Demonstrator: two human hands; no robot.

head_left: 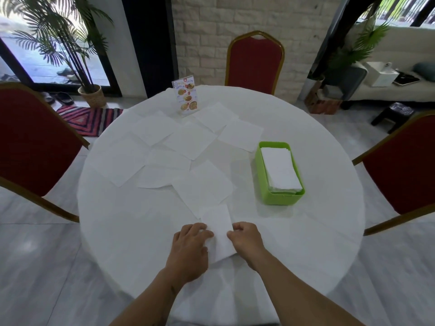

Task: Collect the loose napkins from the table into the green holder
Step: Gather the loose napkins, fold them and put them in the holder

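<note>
Hands [219, 243] pressing folded napkin [217, 229] on table [306, 243]

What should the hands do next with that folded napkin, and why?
Probably lift the folded napkin and carry it to the green holder. The left hand and right hand press its two sides, it looks folded narrow, and the holder already has a stack inside.

Both hands on a folded napkin at the near edge of a round white table.

The left hand [189, 245] and right hand [247, 241] press the sides of the folded napkin [220, 228]. Loose napkins [188, 140] lie spread, overlapping, across the table [306, 231]. To the right stands the green holder [282, 198], a stack inside it. A menu card [186, 95] stands at the far side.
</note>
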